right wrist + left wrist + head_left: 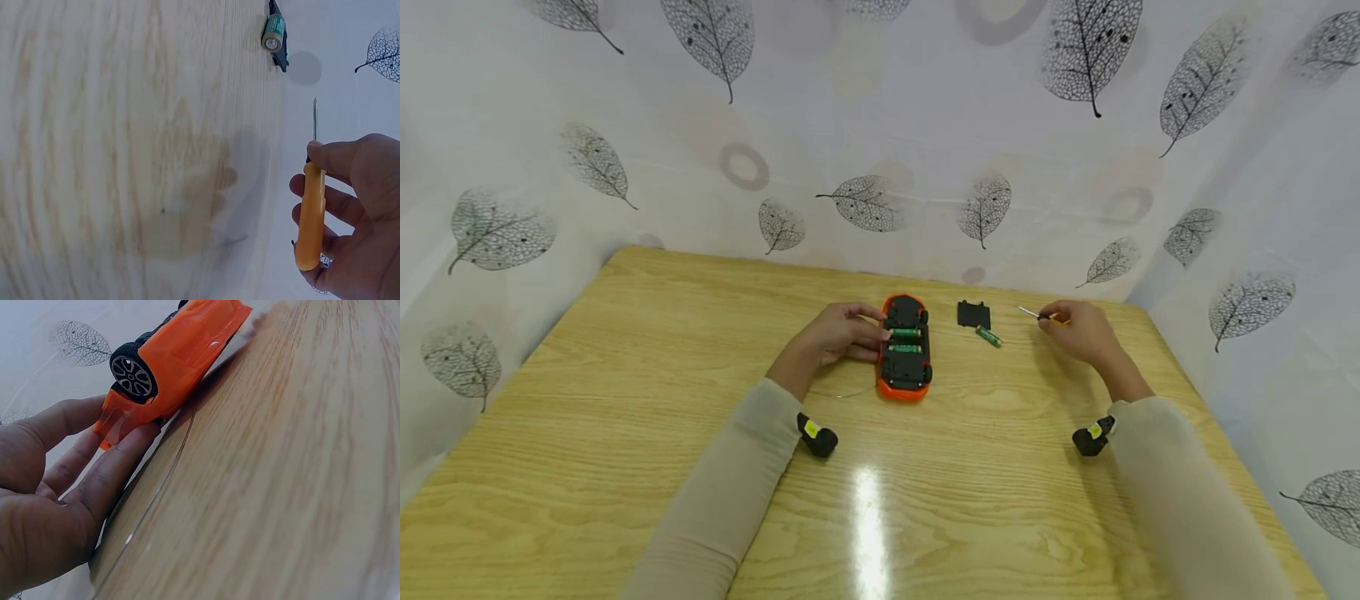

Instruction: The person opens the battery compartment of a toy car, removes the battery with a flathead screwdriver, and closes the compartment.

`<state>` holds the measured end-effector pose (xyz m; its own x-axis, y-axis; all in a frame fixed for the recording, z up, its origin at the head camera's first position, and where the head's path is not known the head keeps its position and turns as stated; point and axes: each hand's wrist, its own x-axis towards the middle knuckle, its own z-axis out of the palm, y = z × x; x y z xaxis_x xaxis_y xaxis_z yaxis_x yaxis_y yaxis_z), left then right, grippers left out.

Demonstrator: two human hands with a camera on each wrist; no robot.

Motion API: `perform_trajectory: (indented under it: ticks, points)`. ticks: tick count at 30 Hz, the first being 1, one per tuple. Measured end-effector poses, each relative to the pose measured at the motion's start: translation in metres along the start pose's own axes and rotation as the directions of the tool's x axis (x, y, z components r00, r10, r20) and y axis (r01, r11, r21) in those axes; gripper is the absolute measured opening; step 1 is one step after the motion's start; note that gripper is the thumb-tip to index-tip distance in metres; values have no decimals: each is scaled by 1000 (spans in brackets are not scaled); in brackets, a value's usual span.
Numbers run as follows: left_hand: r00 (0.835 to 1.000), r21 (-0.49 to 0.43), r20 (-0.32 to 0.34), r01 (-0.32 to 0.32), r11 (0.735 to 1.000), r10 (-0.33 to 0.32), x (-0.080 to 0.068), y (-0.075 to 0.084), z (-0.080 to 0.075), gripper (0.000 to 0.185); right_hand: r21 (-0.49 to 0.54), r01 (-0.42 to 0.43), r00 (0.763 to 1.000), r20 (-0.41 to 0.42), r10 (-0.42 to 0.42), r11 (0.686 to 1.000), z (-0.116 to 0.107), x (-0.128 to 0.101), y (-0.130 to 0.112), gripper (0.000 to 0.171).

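Note:
An orange toy car (904,392) lies upside down on the table, black underside up, with green batteries (905,332) in its uncovered compartment. Against its left side, my left hand (842,335) grips the body between thumb and fingers; the left wrist view shows the orange shell and a wheel (133,376) beyond the fingers. Farther right, my right hand (1078,329) holds a small screwdriver (311,215) by its yellow-orange handle, the metal shaft pointing away from the palm. Between the hands lie a black battery cover (973,314) and a loose green battery (988,336).
A thin wire-like strand (850,395) runs over the wooden table (647,375) from beside the car. Behind the table hangs a pale leaf-patterned cloth (865,125), which also covers the right side. A black wrist camera is strapped at each sleeve.

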<state>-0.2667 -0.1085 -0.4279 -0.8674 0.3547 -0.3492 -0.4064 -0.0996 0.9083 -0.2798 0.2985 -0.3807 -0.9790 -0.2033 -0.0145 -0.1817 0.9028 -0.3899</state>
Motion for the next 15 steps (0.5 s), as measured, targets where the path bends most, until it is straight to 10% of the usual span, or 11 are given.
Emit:
perform_trajectory:
  ticks: [15]
  points:
    - [1000,-3,-4,3,1000,-3,-1,1,0,39,14,-26,996,85,25,1000,-8,4,15,42]
